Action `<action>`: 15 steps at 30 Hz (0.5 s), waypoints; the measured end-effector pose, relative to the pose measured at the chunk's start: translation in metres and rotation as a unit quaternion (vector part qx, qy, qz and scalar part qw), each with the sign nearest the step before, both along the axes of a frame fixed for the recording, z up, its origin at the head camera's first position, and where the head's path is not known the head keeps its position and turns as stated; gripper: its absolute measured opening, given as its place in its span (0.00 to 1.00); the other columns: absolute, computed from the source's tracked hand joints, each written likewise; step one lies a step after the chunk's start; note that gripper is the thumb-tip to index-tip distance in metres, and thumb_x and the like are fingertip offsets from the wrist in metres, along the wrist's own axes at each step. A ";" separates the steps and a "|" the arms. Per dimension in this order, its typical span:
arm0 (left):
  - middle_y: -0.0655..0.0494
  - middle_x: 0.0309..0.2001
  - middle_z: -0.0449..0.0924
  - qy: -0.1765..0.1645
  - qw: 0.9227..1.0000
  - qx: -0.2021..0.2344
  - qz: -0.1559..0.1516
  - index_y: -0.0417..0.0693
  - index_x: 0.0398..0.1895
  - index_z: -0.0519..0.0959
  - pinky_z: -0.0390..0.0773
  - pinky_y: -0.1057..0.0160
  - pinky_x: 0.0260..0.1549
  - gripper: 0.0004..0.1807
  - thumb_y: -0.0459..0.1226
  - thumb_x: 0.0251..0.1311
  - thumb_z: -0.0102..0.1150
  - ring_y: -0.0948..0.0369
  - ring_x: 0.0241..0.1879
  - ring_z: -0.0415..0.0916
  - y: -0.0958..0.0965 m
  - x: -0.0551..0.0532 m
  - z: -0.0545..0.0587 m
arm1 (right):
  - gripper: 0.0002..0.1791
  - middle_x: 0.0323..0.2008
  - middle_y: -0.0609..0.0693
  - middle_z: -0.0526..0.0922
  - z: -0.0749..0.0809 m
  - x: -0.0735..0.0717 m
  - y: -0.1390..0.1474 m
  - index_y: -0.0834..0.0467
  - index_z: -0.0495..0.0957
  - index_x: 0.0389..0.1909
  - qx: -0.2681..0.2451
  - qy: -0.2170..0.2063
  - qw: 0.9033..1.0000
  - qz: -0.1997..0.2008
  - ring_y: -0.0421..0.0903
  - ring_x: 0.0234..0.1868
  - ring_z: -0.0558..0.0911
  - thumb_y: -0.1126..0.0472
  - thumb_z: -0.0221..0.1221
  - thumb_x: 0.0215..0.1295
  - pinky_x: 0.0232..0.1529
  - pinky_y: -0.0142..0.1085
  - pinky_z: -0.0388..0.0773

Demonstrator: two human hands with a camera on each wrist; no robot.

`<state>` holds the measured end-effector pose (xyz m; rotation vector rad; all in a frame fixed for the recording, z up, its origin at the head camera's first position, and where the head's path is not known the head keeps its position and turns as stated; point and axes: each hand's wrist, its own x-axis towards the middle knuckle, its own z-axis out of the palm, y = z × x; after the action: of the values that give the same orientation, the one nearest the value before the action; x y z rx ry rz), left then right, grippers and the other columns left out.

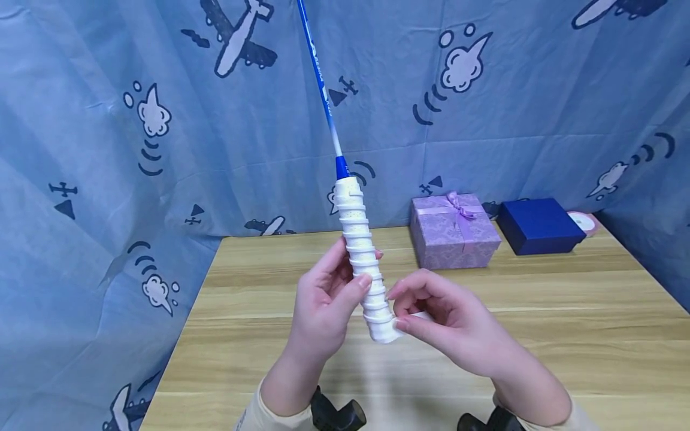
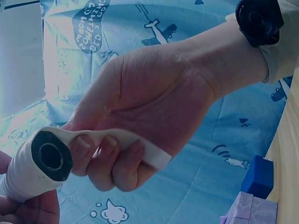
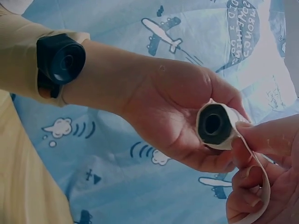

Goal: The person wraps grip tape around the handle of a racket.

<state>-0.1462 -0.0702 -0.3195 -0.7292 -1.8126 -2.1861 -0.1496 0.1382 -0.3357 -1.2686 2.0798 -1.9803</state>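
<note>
A badminton racket with a thin blue-and-white shaft stands tilted over the table, its head out of the head view. White overgrip tape in ridged turns wraps its handle. My left hand holds the handle midway, thumb across the front and fingers behind. At the butt end, my right hand pinches the loose tail of the tape. In the left wrist view, this tail runs from the handle's edge under the right fingers. The dark butt end with its round hole faces the right wrist camera.
On the wooden table, a purple gift box with a bow stands at the back. To its right are a dark blue box and a pink-and-white roll. A blue patterned curtain hangs behind.
</note>
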 end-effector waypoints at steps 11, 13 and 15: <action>0.23 0.55 0.72 0.039 0.993 0.067 -0.093 0.21 0.72 0.60 0.84 0.67 0.49 0.27 0.24 0.71 0.44 0.61 0.46 0.80 0.001 -0.003 -0.002 | 0.23 0.40 0.53 0.78 -0.002 -0.001 -0.005 0.65 0.71 0.52 -0.029 -0.013 0.999 0.025 0.45 0.38 0.80 0.86 0.61 0.59 0.39 0.35 0.83; 0.31 0.56 0.75 0.054 0.989 0.080 -0.111 0.20 0.71 0.59 0.84 0.67 0.50 0.26 0.23 0.71 0.41 0.61 0.46 0.80 0.002 -0.004 -0.003 | 0.24 0.40 0.53 0.77 -0.002 -0.002 -0.006 0.66 0.70 0.52 -0.040 -0.013 0.998 0.036 0.45 0.38 0.80 0.86 0.60 0.58 0.38 0.35 0.83; 0.42 0.57 0.77 0.066 0.986 0.089 -0.123 0.19 0.71 0.58 0.83 0.66 0.51 0.26 0.23 0.71 0.39 0.61 0.47 0.80 0.002 -0.006 -0.003 | 0.24 0.42 0.53 0.77 -0.003 -0.003 -0.006 0.68 0.69 0.53 -0.054 -0.016 0.997 0.053 0.45 0.40 0.80 0.87 0.59 0.59 0.39 0.35 0.83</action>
<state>-0.1523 -0.0680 -0.3229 -1.0759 -1.5090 -2.3490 -0.1530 0.1318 -0.3387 -1.3265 1.8721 -2.0774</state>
